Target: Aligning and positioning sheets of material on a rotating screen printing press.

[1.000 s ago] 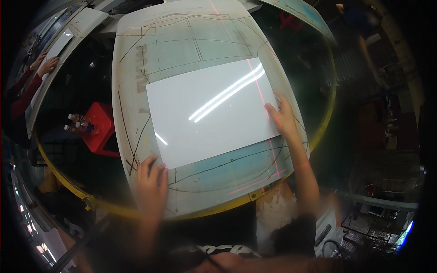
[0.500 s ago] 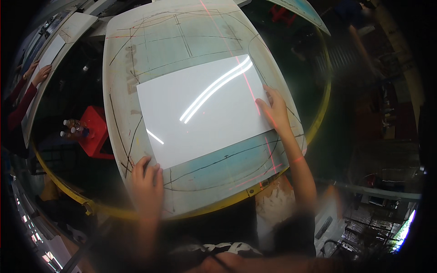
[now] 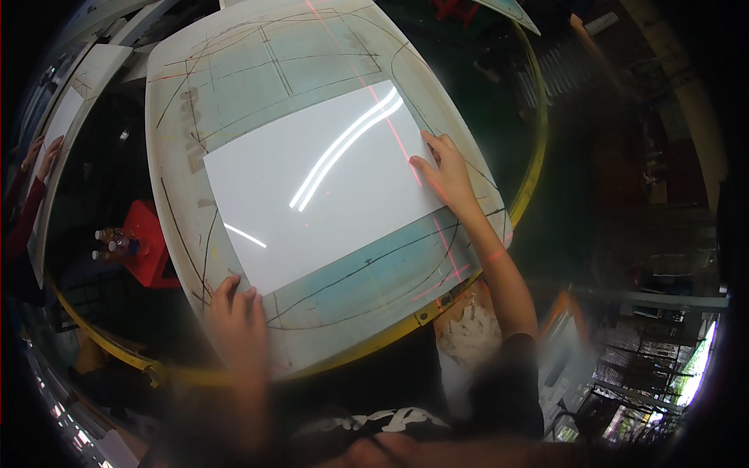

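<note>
A glossy white rectangular sheet [image 3: 265, 187] lies flat on a large pale board [image 3: 234, 82] with rounded corners and dark drawn lines. At the sheet's right edge is my right hand [image 3: 449, 173], its thumb on the surface and its fingers spread along the edge. My left hand [image 3: 239, 320] rests at the lower left corner, fingers apart and slightly bent, their tips by the sheet and the board. A red laser line runs down across the board and the sheet's right part. Bright lamp reflections hide some of the sheet's surface.
A yellow rail [image 3: 367, 341] curves around the board. To the left, a red stool [image 3: 150, 249] carries several bottles [image 3: 113, 243]. Farther left, another person's hands [image 3: 48, 156] touch a white sheet on a second board [image 3: 101, 66]. Other pale boards stand at the back.
The whole view has shifted, so the board, sheet and hands appear farther left. Both my hands keep nearly the same places on the sheet, which shows no clear shift on the board.
</note>
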`<move>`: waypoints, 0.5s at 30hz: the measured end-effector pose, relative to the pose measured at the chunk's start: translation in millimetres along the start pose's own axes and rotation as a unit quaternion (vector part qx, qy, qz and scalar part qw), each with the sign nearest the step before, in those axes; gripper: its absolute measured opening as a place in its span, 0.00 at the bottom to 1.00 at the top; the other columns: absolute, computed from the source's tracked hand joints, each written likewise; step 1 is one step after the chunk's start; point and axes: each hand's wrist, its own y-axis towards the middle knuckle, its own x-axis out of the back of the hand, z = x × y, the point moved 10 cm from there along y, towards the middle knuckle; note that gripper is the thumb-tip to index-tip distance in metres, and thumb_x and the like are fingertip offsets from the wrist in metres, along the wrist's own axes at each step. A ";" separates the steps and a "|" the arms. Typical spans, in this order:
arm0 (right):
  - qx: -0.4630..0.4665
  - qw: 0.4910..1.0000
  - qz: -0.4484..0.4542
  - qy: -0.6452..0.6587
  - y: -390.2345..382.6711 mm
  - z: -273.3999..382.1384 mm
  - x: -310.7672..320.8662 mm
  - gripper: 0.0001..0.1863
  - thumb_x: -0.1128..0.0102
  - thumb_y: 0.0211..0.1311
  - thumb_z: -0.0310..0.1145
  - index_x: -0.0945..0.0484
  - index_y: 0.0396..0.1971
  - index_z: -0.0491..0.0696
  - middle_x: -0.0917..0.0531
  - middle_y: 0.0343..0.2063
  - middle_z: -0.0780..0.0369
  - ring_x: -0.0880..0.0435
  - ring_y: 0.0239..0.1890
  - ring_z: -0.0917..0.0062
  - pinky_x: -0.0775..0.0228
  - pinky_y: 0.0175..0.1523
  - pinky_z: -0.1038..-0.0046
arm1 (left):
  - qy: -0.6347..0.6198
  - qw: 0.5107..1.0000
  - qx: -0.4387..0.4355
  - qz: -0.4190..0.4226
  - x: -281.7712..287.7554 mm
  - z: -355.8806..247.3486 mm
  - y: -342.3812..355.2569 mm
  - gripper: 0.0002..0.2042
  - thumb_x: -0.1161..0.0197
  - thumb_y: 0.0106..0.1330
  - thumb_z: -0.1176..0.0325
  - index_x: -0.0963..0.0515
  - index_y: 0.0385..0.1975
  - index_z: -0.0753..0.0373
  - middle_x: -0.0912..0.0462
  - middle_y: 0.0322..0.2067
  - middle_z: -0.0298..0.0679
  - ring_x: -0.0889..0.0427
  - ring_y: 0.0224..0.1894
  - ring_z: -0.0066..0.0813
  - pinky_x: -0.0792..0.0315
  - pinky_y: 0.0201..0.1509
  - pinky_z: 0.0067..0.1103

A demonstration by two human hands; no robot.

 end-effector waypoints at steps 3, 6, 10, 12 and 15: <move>0.031 0.999 -0.016 -0.037 -0.3 1.2 0.9 0.28 0.31 0.51 0.33 0.26 0.53 0.38 0.29 0.32 0.59 0.30 0.34 0.72 0.33 0.41 0.74 | 0.007 1.000 -0.008 -0.002 0.8 -2.4 0.5 0.05 0.39 0.57 0.79 0.25 0.31 0.69 0.26 0.48 0.48 0.26 0.52 0.47 0.32 0.55 0.33; 0.030 0.999 -0.030 0.024 -1.5 -2.1 2.1 0.28 0.30 0.50 0.32 0.26 0.52 0.38 0.30 0.34 0.59 0.30 0.34 0.72 0.34 0.41 0.73 | 0.014 1.000 -0.013 0.004 0.5 -4.7 1.2 0.05 0.39 0.57 0.79 0.25 0.32 0.70 0.26 0.48 0.48 0.27 0.52 0.47 0.33 0.56 0.33; 0.032 0.999 -0.026 0.028 -0.8 -2.4 -1.4 0.28 0.30 0.49 0.32 0.26 0.51 0.37 0.30 0.35 0.59 0.31 0.34 0.72 0.34 0.41 0.73 | 0.011 1.000 -0.009 0.001 0.8 -2.6 0.0 0.05 0.39 0.57 0.79 0.25 0.32 0.70 0.26 0.48 0.48 0.27 0.52 0.47 0.34 0.56 0.33; 0.031 0.999 -0.021 0.023 -1.4 -2.7 -0.7 0.28 0.30 0.49 0.32 0.26 0.51 0.37 0.30 0.34 0.59 0.31 0.34 0.72 0.34 0.41 0.74 | 0.007 1.000 -0.014 0.001 -0.4 -3.7 0.7 0.05 0.39 0.57 0.78 0.25 0.32 0.70 0.26 0.47 0.48 0.27 0.52 0.47 0.34 0.56 0.33; 0.033 0.999 -0.021 0.019 -1.8 -2.2 -0.4 0.28 0.30 0.49 0.31 0.26 0.51 0.37 0.31 0.34 0.60 0.31 0.34 0.72 0.34 0.42 0.74 | 0.009 1.000 -0.018 0.000 -1.5 -2.8 0.8 0.05 0.39 0.58 0.78 0.25 0.32 0.70 0.26 0.47 0.48 0.27 0.52 0.47 0.34 0.56 0.33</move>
